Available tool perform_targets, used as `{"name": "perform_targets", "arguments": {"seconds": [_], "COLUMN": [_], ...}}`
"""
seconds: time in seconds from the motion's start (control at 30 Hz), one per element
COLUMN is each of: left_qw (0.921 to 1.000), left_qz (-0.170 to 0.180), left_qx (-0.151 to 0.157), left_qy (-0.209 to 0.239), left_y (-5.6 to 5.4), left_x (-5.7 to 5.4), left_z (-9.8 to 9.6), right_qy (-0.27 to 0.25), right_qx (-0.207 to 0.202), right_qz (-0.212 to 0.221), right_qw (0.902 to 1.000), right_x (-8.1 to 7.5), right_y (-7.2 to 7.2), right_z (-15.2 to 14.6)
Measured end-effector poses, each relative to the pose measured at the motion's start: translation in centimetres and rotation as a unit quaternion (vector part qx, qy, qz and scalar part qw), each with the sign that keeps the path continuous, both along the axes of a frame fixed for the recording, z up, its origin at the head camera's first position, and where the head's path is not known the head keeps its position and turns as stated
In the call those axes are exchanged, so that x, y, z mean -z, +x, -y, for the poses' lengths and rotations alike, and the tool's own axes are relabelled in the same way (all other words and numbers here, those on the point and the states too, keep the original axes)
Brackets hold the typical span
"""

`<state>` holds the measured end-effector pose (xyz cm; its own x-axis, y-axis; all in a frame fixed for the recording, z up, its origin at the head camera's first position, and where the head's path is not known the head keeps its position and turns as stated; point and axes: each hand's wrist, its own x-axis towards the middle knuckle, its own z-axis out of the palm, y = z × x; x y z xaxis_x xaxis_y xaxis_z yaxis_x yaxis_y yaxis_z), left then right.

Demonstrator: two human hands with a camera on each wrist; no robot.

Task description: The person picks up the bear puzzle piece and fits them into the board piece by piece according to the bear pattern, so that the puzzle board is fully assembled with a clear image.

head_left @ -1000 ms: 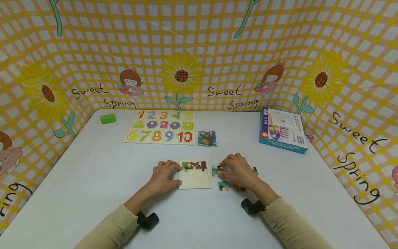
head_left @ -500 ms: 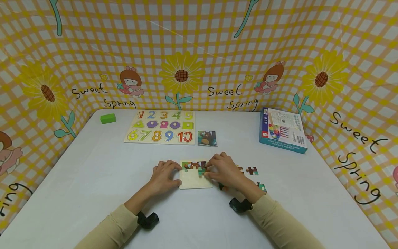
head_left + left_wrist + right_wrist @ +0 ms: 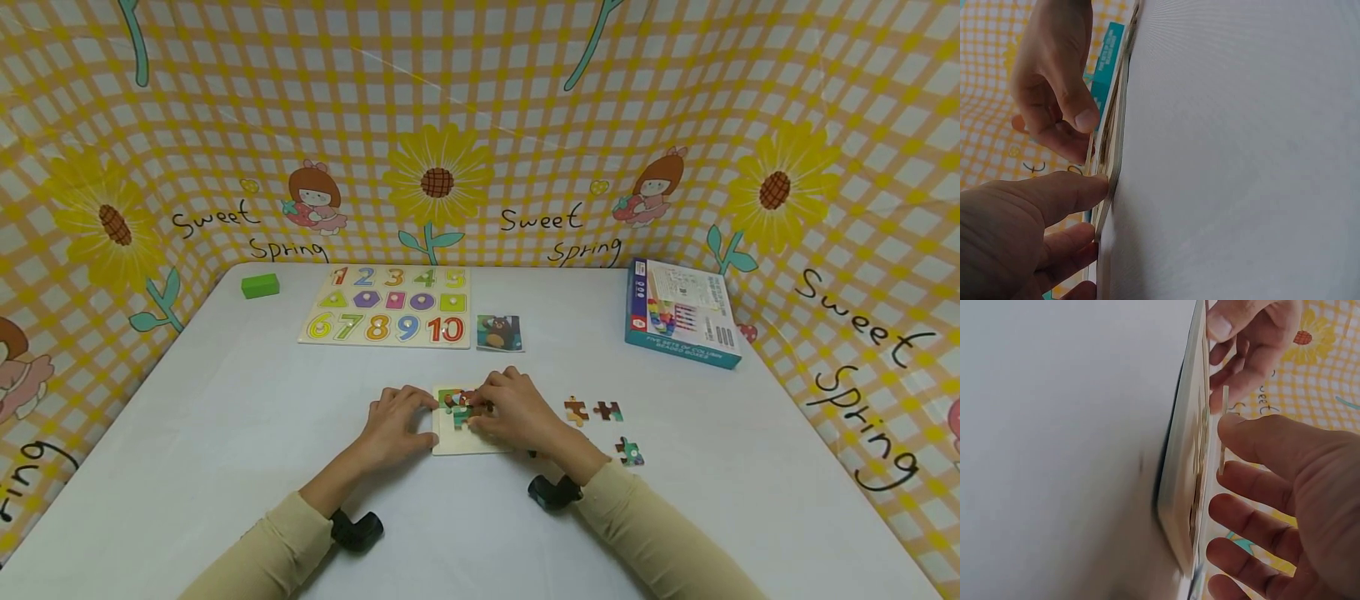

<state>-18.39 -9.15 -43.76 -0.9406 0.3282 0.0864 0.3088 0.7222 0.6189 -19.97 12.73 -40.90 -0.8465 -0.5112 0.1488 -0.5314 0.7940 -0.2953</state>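
My left hand [image 3: 390,425] holds the left edge of a small square wooden puzzle board [image 3: 450,445], thumb near the front corner and fingers near the back one. Pieces with a bear picture [image 3: 452,398] fill the board's back row. Over the board, my right hand [image 3: 517,417] pinches a green and brown jigsaw piece [image 3: 460,417] between thumb and index finger. The right wrist view shows this piece [image 3: 1225,400] slightly above the board's surface. Right of the board lie loose jigsaw pieces [image 3: 608,411], another [image 3: 630,451] closer to me. My right hand hides part of the board.
Behind the board are a picture card [image 3: 498,332] of a bear and a number and shape puzzle [image 3: 386,307]. A green block [image 3: 260,287] sits at the back left, a boxed game [image 3: 682,315] at the back right. Patterned cloth [image 3: 450,108] surrounds the table.
My right hand has picked up the jigsaw piece from the right and carried it left over the board. The left hand has stayed at the board's left edge.
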Motion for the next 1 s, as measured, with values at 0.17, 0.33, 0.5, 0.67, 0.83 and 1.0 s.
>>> {"name": "perform_targets", "arguments": {"seconds": [0.17,0.33,0.5,0.67,0.83,1.0], "left_qw": [1.0,1.0,1.0,1.0,1.0,1.0], "left_qz": [0.001,0.0,0.001,0.0,0.0,-0.001], "left_qx": [-0.001,-0.002,-0.003,-0.003,-0.004,-0.004], "left_qy": [0.0,-0.003,-0.004,-0.004,-0.006,-0.007], "left_y": [0.0,0.0,0.0,0.0,-0.1,-0.1], "left_x": [0.0,-0.1,-0.1,-0.1,-0.1,0.0], "left_z": [0.0,-0.1,-0.1,-0.1,-0.1,-0.1], "right_qy": [0.0,0.002,0.01,0.022,0.024,0.026], "right_qx": [-0.012,-0.018,-0.019,-0.017,-0.013,-0.01], "right_qz": [-0.004,-0.005,-0.008,-0.008,-0.008,-0.01], "right_qw": [0.9999,0.9998,0.9997,0.9996,0.9996,0.9996], "right_x": [0.0,0.2,0.3,0.5,0.6,0.7], "right_y": [0.0,-0.1,-0.2,-0.4,-0.5,-0.5], "right_z": [0.7,1.2,1.6,1.8,1.9,2.0]}}
